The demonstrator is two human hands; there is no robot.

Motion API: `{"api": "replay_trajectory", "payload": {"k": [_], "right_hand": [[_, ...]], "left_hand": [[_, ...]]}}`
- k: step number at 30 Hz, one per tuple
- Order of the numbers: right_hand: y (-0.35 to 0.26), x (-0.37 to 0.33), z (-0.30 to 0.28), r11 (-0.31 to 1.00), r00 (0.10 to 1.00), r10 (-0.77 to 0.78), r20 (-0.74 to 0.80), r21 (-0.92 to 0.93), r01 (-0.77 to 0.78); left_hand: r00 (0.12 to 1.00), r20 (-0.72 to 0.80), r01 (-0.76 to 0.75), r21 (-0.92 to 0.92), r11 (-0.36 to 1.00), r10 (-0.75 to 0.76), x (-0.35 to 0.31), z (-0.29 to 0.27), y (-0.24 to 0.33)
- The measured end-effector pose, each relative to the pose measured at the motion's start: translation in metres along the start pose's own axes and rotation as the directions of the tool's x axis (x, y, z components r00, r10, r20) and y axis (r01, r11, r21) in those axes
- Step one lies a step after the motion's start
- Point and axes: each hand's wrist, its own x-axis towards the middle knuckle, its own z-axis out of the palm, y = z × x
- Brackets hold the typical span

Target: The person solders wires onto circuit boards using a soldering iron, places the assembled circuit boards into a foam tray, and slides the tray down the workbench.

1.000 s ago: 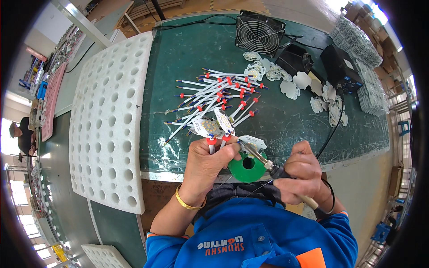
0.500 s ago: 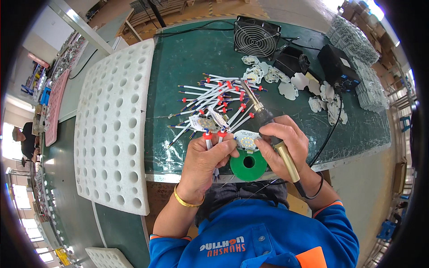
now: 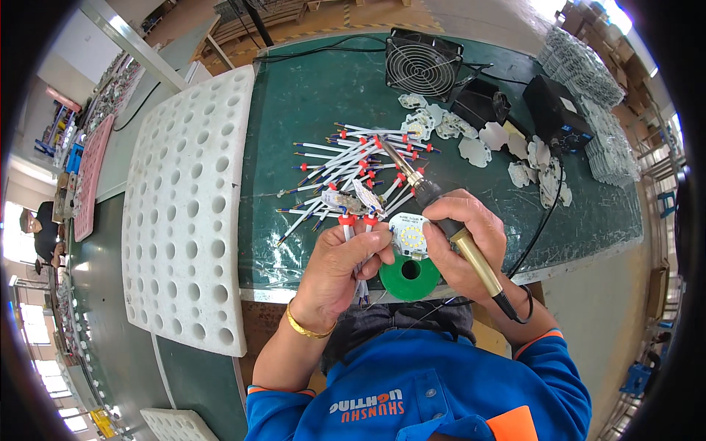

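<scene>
My left hand is closed round white cables with red collars. Small white LED boards sit at their upper ends. In my right hand is a soldering iron, its metal tip pointing up and left over a pile of cables. The right thumb also presses on the edge of a white LED board with yellow dots. The left fingertips touch that board's left edge. Below it, a green spool stands at the table's near edge, partly hidden by the board.
To the left lies a white foam tray full of round holes. A black fan stands at the back. Loose boards, a black iron holder, a black control box and stacked boards occupy the right.
The LED board between my hands has turned and shows more of its face. My left hand has shifted slightly with its cables, and the soldering iron's tip has moved a little down and left.
</scene>
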Motion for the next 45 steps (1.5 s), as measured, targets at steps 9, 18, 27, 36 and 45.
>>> {"api": "replay_trajectory", "payload": {"k": [9, 18, 27, 36, 45], "right_hand": [[0.005, 0.002, -0.005, 0.995, 0.998, 0.066, -0.007, 0.077, -0.066], [0.003, 0.003, -0.001, 0.978, 0.978, 0.194, 0.071, 0.058, -0.198], [0.005, 0.002, 0.006, 0.998, 0.998, 0.067, 0.017, -0.005, -0.067], [0.004, 0.003, 0.003, 0.964, 0.980, 0.167, 0.104, 0.191, -0.185], [0.012, -0.004, 0.014, 0.738, 0.927, 0.342, 0.156, 0.566, -0.368]], "left_hand": [[0.999, 0.039, -0.012, 0.055, 0.998, 0.009, 0.004, -0.002, 0.003], [0.986, -0.040, -0.155, 0.152, 0.976, 0.163, 0.010, -0.005, -0.003], [0.980, -0.072, -0.173, 0.164, 0.971, 0.186, 0.008, -0.005, -0.001], [0.958, 0.053, -0.284, 0.297, 0.912, 0.282, 0.009, -0.015, 0.000], [0.917, 0.089, -0.397, 0.160, 0.904, 0.388, 0.022, -0.018, -0.010]]}}
